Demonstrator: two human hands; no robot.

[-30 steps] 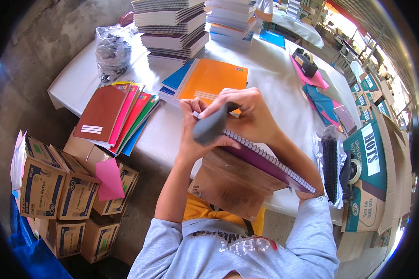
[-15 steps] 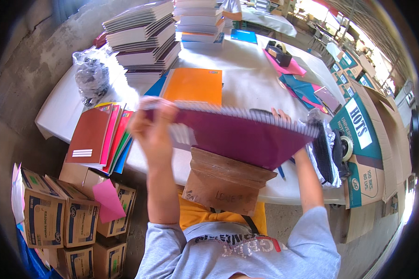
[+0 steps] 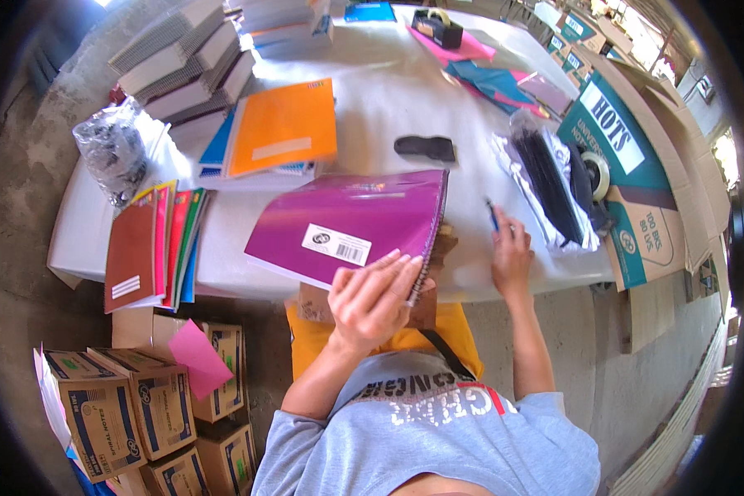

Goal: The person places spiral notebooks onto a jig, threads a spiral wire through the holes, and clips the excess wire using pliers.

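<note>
Purple spiral notebook held at the near table edge, pen under the other hand.

On the left lies a fanned row of red and green notebooks [image 3: 153, 248]; farther back, an orange notebook [image 3: 283, 126]. The left hand [image 3: 372, 298] grips the purple spiral notebook [image 3: 351, 225] (back cover up, barcode label showing) at its near corner, fingers curled over the wire spine. To the right, the right hand [image 3: 512, 256] rests on the white table [image 3: 388, 91], fingers pinching a blue pen [image 3: 491, 214]. A black comb [image 3: 426, 148] lies beyond.

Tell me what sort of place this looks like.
Probably a packing or sorting station for school supplies: stacks of spiral notebooks on a white table, cardboard cartons below, and a tape dispenser.
</note>
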